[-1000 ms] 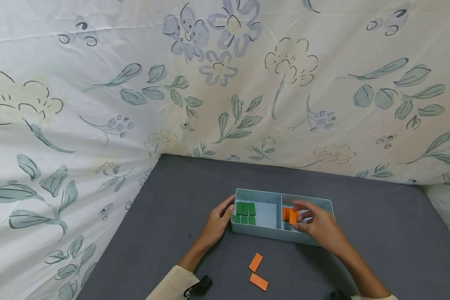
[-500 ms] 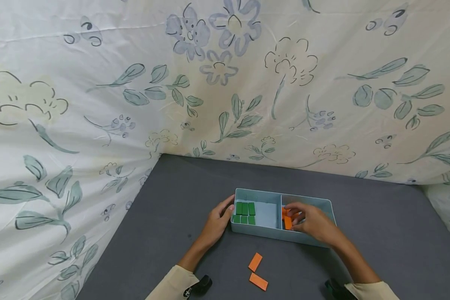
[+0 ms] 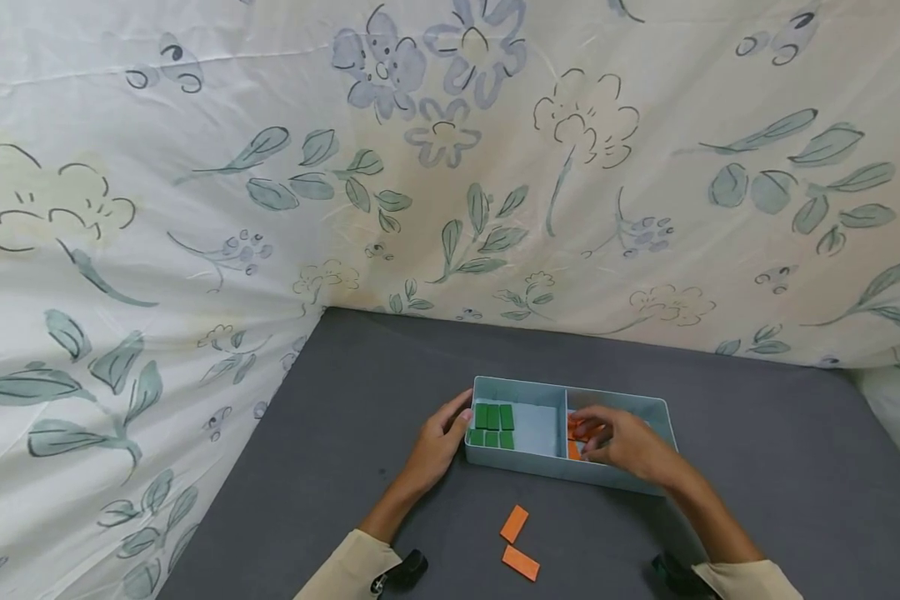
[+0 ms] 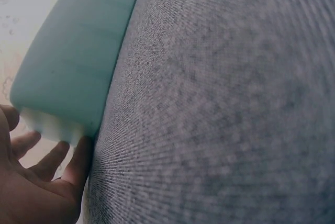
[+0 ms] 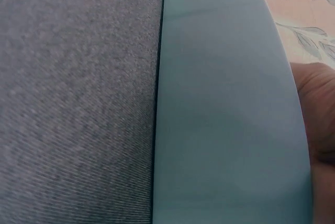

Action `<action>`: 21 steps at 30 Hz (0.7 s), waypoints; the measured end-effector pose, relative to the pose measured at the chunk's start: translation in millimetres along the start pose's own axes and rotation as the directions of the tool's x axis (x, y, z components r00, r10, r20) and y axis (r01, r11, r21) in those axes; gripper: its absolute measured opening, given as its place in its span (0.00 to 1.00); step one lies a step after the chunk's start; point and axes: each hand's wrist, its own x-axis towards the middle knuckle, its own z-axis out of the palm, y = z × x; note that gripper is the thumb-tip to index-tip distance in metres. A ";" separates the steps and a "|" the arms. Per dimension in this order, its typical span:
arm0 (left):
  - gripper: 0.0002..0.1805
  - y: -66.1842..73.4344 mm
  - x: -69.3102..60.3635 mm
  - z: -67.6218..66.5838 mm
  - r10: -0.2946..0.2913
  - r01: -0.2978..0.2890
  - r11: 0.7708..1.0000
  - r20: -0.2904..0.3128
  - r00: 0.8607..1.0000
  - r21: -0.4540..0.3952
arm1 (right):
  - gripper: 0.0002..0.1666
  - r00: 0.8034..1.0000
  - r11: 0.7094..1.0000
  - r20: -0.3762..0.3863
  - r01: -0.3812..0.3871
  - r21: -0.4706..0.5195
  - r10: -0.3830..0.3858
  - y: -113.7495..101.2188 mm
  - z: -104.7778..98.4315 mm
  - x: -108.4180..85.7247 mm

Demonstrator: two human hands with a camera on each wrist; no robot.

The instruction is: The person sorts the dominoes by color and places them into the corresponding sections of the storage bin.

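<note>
A light blue tray point(image 3: 525, 471) with a divider stands on the dark cloth. My left hand point(image 3: 433, 446) rests against its left end; in the left wrist view the fingers point(image 4: 49, 164) reach against the end wall. Several green blocks point(image 3: 492, 417) lie in two rows in the left compartment. My right hand point(image 3: 630, 446) reaches into the right compartment, where the curled fingers and thumb pinch at an orange block point(image 3: 573, 450) beside the divider. Other orange blocks point(image 3: 572, 425) there are partly hidden by the fingers. In the right wrist view the tray wall point(image 5: 230, 103) covers most of the hand.
Two flat orange blocks, one upper point(image 3: 514, 522) and one lower point(image 3: 521, 563), lie on the dark cloth point(image 3: 330, 467) in front of the tray. A floral curtain point(image 3: 450, 208) hangs along the back and left of the cloth.
My right hand has moved left and down with the orange block, towards the divider, and now covers more of the orange blocks. The left hand has stayed against the tray's end.
</note>
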 end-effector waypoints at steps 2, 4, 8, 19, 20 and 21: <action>0.29 0.2 2.0 3.4 0.001 -0.001 1.000 0.010 1.000 -0.007 | 0.34 0.999 1.000 -0.040 -0.020 0.005 0.021 1.0 -1.7 -4.5; 0.29 0.9 3.4 6.2 0.004 -0.003 1.000 0.024 1.000 -0.019 | 0.33 0.995 1.000 -0.098 -0.023 -0.011 0.021 1.2 -3.1 -9.6; 0.29 1.2 3.6 9.8 0.006 -0.003 0.998 0.051 0.999 -0.056 | 0.29 0.970 0.992 -0.236 0.027 -0.126 -0.056 -1.6 -2.5 -19.5; 0.29 0.4 -3.7 1.8 -0.014 0.014 0.996 0.010 1.000 -0.084 | 0.20 0.833 0.927 -0.411 0.296 -0.233 -0.369 -17.1 29.2 -38.6; 0.29 1.1 -2.8 1.8 -0.010 0.011 0.996 0.017 1.000 -0.083 | 0.20 0.830 0.925 -0.413 0.306 -0.225 -0.375 -17.5 31.0 -41.8; 0.30 1.7 -1.5 2.0 -0.012 0.014 0.996 0.024 1.000 -0.084 | 0.20 0.827 0.924 -0.414 0.317 -0.214 -0.380 -17.6 32.5 -45.1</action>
